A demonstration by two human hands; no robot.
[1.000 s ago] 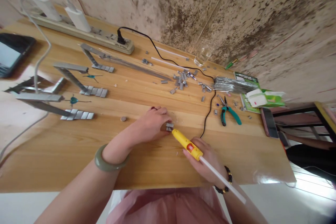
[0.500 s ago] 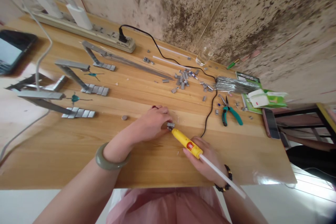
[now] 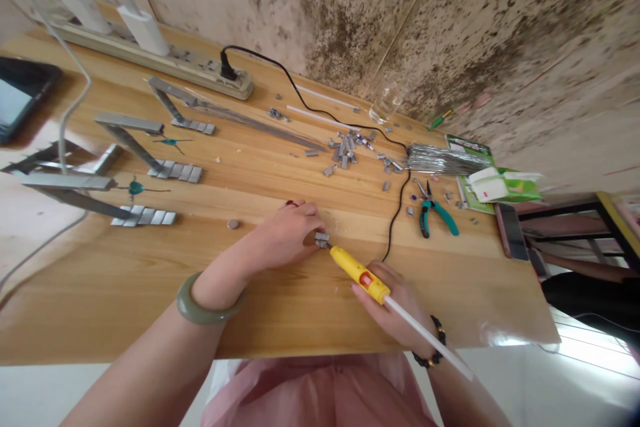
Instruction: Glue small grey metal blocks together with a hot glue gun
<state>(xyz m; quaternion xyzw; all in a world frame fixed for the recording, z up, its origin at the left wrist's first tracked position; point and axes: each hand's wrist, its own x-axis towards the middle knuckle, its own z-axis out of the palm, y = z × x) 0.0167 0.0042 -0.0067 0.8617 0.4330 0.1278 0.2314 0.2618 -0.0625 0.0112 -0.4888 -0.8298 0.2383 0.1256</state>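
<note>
Okay, left hand (image 3: 293,233) has the grey blocks (image 3: 323,239) by their left end, fingers curled in, thumb mostly hidden; they sit low at the table (image 3: 280,320), can't tell if they rest on the wood. Right hand (image 3: 393,303) is wrapped around the yellow glue gun (image 3: 360,273), nozzle (image 3: 329,247) aimed at the near edge of the blocks, touching or just beside, can't tell. Trigger is hidden, so no read on squeeze. Main risk is a burn: left fingertips are near the nozzle, so a slip by either hand could put skin on hot metal or glue. Next, misalignment: blocks are tiny, and a nudge from the nozzle or a loose pinch would skew them before glue sets. Too much squeeze would likely flood the joint and stick blocks to table or fingers. Black cord (image 3: 403,213) runs from the power strip (image 3: 160,60) past the loose pile (image 3: 345,150) and down behind the right hand; if it's the gun's, a snag on the pliers (image 3: 437,213) could jerk the aim, and a drag could scatter the pile. Glue stick (image 3: 430,337) juts out the back over the right wrist; bumping it could swing the nozzle.
</note>
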